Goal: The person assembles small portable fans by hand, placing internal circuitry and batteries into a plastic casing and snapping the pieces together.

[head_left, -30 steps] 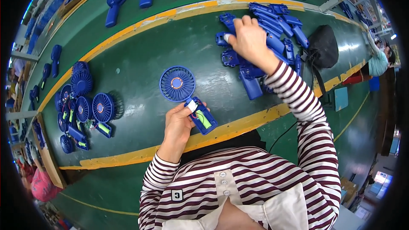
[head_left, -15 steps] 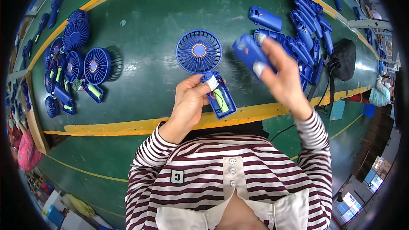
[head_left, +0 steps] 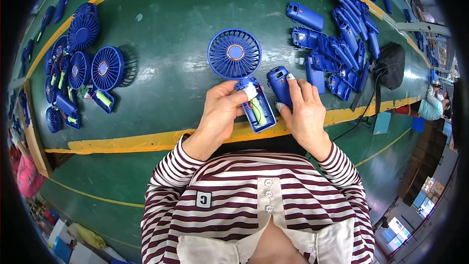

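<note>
My left hand (head_left: 220,112) is closed on the opened handle of a blue handheld fan (head_left: 235,53), its round grille pointing away from me. Inside that handle lie a green battery (head_left: 258,111) and thin red wires. White wrapping covers the left thumb's tip. Just to the right, my right hand (head_left: 307,112) grips a blue handle cover (head_left: 280,84) between thumb and fingers, outer side up. A small gap separates the cover from the open handle. The right thumb and a fingertip also carry white wrapping.
Several blue handle covers (head_left: 347,34) are heaped at the right, beside a black pouch (head_left: 392,66) with a cord. Several fans (head_left: 107,68) with exposed batteries sit at the left. The table's yellow front edge (head_left: 132,143) runs before me. People sit at far left and right.
My right hand has brought the handle cover from the heap's side down and nearer to the open handle. The fan in my left hand has shifted slightly to the right.
</note>
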A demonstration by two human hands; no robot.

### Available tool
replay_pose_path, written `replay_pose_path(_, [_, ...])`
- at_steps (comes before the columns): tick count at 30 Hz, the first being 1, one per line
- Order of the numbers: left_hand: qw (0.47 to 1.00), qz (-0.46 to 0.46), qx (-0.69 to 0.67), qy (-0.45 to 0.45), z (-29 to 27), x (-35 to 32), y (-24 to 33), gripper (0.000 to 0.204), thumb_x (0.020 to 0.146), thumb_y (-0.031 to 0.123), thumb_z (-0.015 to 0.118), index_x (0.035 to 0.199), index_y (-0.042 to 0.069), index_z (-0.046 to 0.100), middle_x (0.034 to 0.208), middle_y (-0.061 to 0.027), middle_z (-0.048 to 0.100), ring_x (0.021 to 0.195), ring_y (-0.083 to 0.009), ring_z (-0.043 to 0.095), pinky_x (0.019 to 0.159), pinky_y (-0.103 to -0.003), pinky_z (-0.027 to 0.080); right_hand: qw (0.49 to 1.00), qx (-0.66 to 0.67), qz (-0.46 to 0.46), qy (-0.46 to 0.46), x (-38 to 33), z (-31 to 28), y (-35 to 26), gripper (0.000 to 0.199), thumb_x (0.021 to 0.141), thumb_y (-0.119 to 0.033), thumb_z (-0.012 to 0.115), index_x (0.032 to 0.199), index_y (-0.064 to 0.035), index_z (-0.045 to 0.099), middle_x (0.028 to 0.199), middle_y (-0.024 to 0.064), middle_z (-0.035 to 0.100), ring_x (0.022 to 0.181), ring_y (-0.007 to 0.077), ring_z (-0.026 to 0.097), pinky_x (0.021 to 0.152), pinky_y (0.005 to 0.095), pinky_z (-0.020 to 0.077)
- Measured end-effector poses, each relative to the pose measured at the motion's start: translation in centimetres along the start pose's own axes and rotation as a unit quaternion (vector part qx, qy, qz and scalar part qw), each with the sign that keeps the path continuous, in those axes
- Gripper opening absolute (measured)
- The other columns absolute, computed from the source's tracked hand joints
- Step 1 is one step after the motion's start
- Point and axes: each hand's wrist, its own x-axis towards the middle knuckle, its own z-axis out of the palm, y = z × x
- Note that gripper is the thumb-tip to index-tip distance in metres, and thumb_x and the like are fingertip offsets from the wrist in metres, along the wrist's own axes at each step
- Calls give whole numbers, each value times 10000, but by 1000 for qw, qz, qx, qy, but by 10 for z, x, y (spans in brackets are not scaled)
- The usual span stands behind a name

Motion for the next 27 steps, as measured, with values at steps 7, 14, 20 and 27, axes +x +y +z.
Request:
replay_pose_path(7, [1000,-9,-6,-4,2,-3,4,269,869,146,494,1070,-30,530,1015,-154,617,917,-230,617,802,-373,500,996,23,-18,88,12,-21,-8,520,596,-120,665,1051,80,515,815,173,547,712,317,536,663,386,453])
replay_pose_path(14, [993,-6,-114,-11,2,-5,5,370,891,383,465,1043,51,526,975,-57,584,865,-149,572,729,-339,480,991,116,-66,-11,10,-51,-52,583,579,-153,683,1080,77,495,777,170,520,682,317,557,592,381,473])
replay_pose_path(20, [990,-11,-137,-4,1,-4,4,355,898,383,443,1041,68,519,963,-39,577,868,-135,559,736,-320,464,992,82,-93,-28,15,-32,-58,558,577,-161,659,1045,91,490,824,154,524,696,287,557,538,368,483])
replay_pose_path(27, [997,-11,-71,-15,0,-3,1,250,822,148,616,1031,12,589,934,-50,601,815,-125,584,717,-279,497,992,84,-92,-32,17,-24,-53,573,584,-155,655,1060,112,481,813,161,518,694,294,553,544,378,478])
